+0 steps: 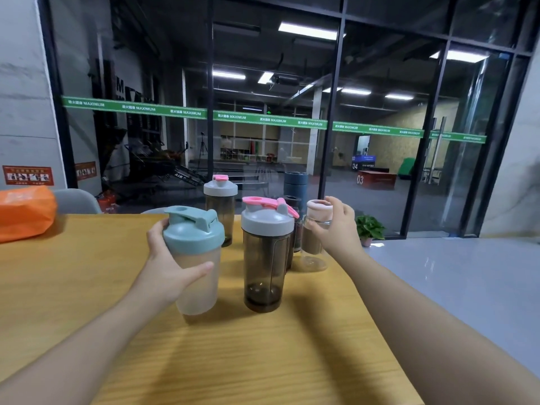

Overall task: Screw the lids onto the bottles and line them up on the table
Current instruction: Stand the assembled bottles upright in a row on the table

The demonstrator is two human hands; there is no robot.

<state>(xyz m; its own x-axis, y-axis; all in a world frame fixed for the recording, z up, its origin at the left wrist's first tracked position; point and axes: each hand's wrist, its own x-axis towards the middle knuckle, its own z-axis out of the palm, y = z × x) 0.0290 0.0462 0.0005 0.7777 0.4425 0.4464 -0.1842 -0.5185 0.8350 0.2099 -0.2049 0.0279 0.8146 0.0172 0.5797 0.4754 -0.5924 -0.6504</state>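
My left hand (168,260) grips a frosted bottle with a teal lid (194,258) standing on the wooden table (263,355). To its right stands a smoky bottle with a grey and pink lid (267,258). My right hand (336,229) holds a small clear bottle with a pale pink lid (315,238), fingers curled round its upper part. A second smoky bottle with a grey and pink lid (220,209) stands further back. A dark bottle (293,226) is partly hidden behind the front smoky one.
An orange bag (24,211) lies at the table's far left, with a grey chair back (77,201) behind it. A dark blue bottle (295,182) stands at the back. The table's right edge runs diagonally; beyond it are grey floor, a potted plant (369,229) and glass walls.
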